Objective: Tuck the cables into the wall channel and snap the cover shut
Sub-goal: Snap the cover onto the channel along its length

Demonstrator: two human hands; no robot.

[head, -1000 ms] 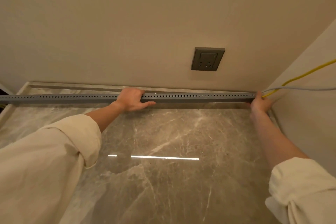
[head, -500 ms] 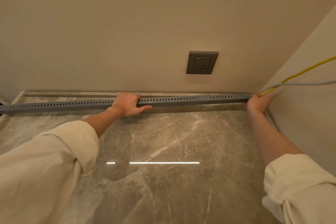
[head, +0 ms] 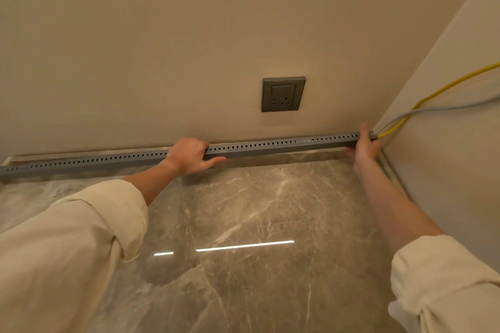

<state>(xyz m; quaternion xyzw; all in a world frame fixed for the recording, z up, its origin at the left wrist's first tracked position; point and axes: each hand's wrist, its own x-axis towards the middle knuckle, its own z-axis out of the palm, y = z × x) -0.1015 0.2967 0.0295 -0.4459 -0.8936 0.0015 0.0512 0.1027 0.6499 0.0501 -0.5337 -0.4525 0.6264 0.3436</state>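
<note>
A long grey perforated cable channel (head: 270, 146) runs along the foot of the back wall, its right end higher than its left. My left hand (head: 189, 155) wraps over the channel near its middle, thumb in front. At the channel's right end, by the corner, my right hand (head: 364, 147) grips it. A yellow cable (head: 438, 93) and a grey cable (head: 443, 108) come out of that right end and run up along the right wall. The inside of the channel is hidden.
A grey wall socket (head: 282, 94) sits on the back wall above the channel. A polished marble surface (head: 257, 211) with a raised back lip (head: 108, 153) lies below. The right wall (head: 446, 157) closes the corner.
The right end of the channel has risen, so the channel now tilts up towards the corner. Both hands kept their grips; the view shifted slightly.
</note>
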